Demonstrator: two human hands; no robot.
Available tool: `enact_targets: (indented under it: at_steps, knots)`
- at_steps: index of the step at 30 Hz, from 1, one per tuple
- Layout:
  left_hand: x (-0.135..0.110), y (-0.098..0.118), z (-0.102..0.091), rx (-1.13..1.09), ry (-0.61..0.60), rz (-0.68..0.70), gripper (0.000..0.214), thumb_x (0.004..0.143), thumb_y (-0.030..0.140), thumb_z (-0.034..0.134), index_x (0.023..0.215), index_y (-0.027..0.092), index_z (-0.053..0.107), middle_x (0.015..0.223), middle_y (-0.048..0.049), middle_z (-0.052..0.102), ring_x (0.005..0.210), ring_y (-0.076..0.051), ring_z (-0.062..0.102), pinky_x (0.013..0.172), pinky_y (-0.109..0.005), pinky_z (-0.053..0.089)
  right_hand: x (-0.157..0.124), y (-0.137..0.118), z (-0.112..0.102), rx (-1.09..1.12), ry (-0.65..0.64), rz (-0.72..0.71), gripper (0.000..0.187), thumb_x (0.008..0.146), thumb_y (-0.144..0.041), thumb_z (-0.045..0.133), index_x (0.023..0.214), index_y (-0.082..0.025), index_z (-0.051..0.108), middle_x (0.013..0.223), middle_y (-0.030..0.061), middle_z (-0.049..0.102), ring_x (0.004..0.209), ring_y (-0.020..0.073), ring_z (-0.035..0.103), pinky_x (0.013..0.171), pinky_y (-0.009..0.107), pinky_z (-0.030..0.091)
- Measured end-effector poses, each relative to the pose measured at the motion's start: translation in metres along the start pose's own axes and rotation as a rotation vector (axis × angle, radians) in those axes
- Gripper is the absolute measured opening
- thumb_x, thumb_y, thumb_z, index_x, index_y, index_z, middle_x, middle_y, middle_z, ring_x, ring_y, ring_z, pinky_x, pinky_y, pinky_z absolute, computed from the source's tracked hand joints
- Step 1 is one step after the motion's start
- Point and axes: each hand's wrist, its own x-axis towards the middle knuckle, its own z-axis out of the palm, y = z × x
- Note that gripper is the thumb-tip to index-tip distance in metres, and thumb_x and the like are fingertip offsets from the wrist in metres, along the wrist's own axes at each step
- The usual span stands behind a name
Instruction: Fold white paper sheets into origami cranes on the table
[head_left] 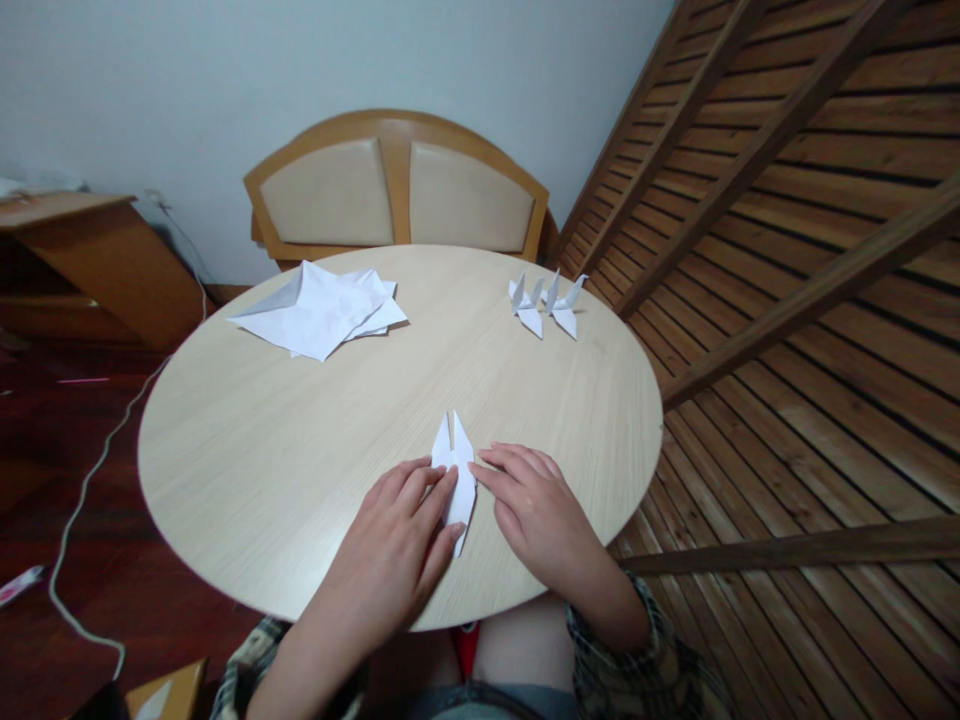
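A narrow, two-pointed piece of folded white paper [463, 490] lies near the near edge of the round, pale wood-grain tabletop [285, 430]. The left hand [401, 525], open, presses it flat; the right hand [536, 507], loosely open, touches its right side. Broad tabletop separates it from flat white paper sheets [319, 312] by the far-left edge and two white paper cranes [531, 319] by the far-right.

The left hand [405, 515] is hiding part of the folded paper [463, 490]; far left, a top sheet [315, 310] is partly covering lower sheets [391, 314]; the left edge is cropping a desk [97, 250].
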Motion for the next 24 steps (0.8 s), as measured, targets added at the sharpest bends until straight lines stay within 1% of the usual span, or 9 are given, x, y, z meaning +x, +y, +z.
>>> enact_targets:
  at_steps: [7, 15, 19, 24]
  knots:
    - [-0.0002, -0.0004, 0.0007, -0.01, -0.013, -0.018, 0.042, 0.099, 0.033, 0.048, 0.136, 0.014, 0.052, 0.123, -0.0144, 0.062, 0.122, -0.032, 0.052, 0.1, -0.052, 0.048, -0.0009, -0.0009, -0.0008, 0.03, -0.016, -0.012, 0.054, 0.085, -0.001, 0.047, 0.132, -0.024, 0.059, 0.128, 0.0067, 0.063, 0.126, 0.0234, 0.052, 0.109, 0.049, 0.042]
    - [0.0014, 0.0008, -0.0008, -0.035, 0.002, -0.029, 0.041, 0.099, 0.031, 0.049, 0.136, 0.015, 0.053, 0.123, -0.0137, 0.062, 0.122, -0.031, 0.053, 0.101, -0.052, 0.048, 0.0024, -0.0026, -0.0038, -0.029, -0.051, -0.027, 0.049, 0.084, -0.001, 0.05, 0.125, -0.023, 0.064, 0.127, 0.0077, 0.063, 0.124, 0.0253, 0.053, 0.107, 0.049, 0.043]
    - [0.0013, -0.0005, -0.0017, -0.058, 0.021, -0.042, 0.036, 0.099, 0.029, 0.048, 0.131, 0.015, 0.057, 0.121, -0.0138, 0.064, 0.12, -0.03, 0.056, 0.1, -0.051, 0.049, 0.0025, -0.0031, -0.0031, -0.016, -0.042, -0.007, 0.048, 0.084, -0.002, 0.049, 0.124, -0.023, 0.065, 0.125, 0.0077, 0.064, 0.124, 0.0251, 0.054, 0.107, 0.049, 0.044]
    - [0.0001, -0.0039, 0.0, -0.061, 0.075, -0.069, 0.033, 0.098, 0.026, 0.05, 0.127, 0.014, 0.06, 0.121, -0.014, 0.067, 0.117, -0.031, 0.058, 0.097, -0.053, 0.051, 0.0012, -0.0014, -0.0004, 0.03, -0.001, -0.011, 0.051, 0.087, -0.003, 0.046, 0.131, -0.026, 0.06, 0.127, 0.0067, 0.065, 0.124, 0.0228, 0.055, 0.107, 0.049, 0.044]
